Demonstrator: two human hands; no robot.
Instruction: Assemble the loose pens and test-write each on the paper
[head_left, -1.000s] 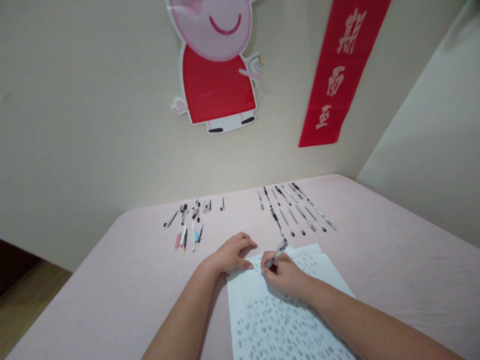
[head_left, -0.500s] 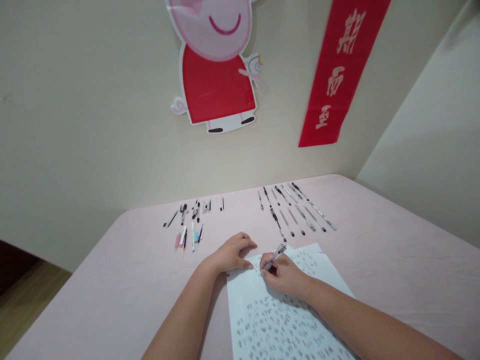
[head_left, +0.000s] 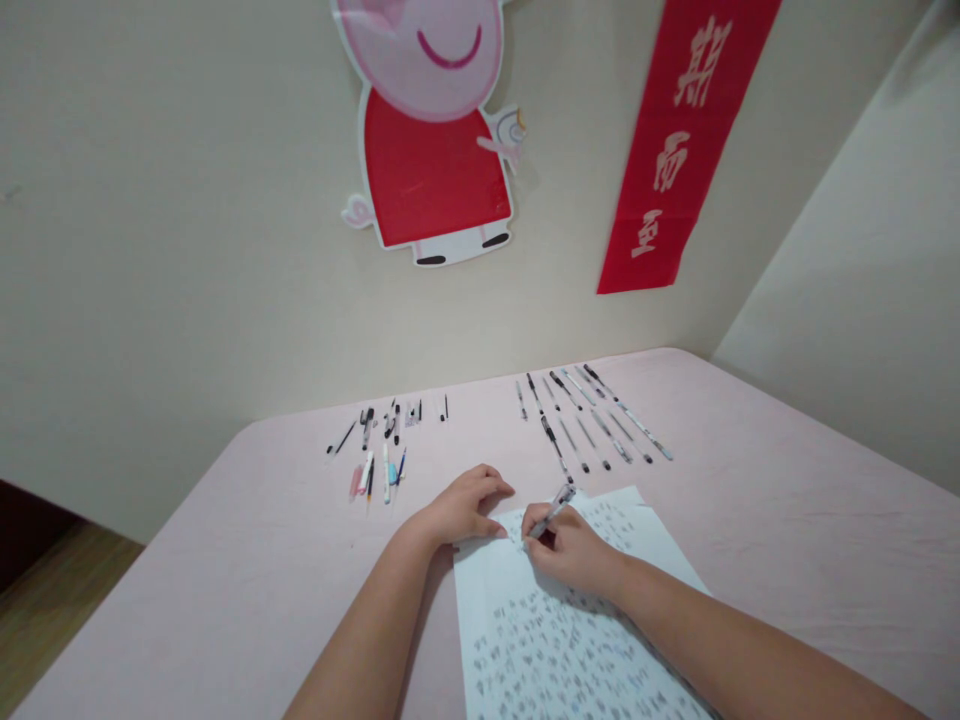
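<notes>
Right hand (head_left: pixel 574 552) had its grip closed round a tilted pen (head_left: pixel 556 505), tip near the top of the paper (head_left: pixel 484 578) on the desk (head_left: pixel 225 560); contact unclear. Left hand (head_left: pixel 461 505) lay open, holding nothing, thumb at the paper's edge. Risks: paper skewing if that thumb lifted; lines (head_left: pixel 555 645) smearing, if wet, under a sliding palm.

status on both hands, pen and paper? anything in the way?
Right hand gripping pen, slanted over paper. Left hand at paper's upper-left edge, no object held. Right forearm covers some of the page.
</notes>
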